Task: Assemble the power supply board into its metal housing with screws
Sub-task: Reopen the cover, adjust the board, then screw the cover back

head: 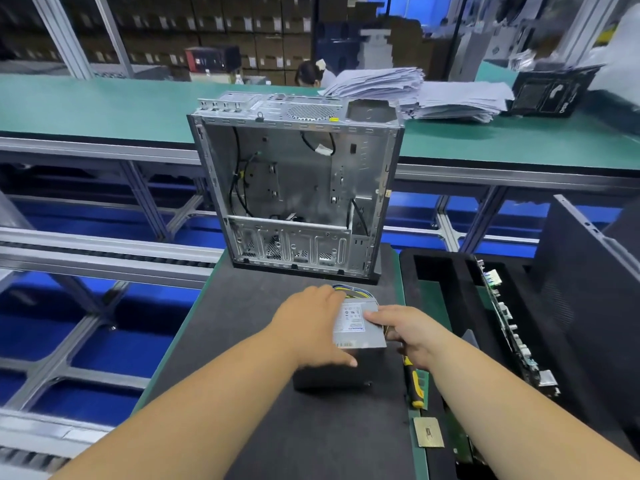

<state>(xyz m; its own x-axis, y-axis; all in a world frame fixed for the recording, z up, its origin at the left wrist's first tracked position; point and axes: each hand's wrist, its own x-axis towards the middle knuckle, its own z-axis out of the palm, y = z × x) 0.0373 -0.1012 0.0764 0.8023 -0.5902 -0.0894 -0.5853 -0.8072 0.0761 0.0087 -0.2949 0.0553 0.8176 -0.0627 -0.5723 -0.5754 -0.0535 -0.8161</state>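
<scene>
Power supply (358, 325) between both hands, left hand (311, 327) and right hand (408, 336) gripping its sides

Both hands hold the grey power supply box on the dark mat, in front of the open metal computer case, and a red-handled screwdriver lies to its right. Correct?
Not quite: in the head view the screwdriver has a yellow and black handle, not red. Otherwise right: left hand and right hand hold the grey power supply box before the open metal computer case.
</scene>
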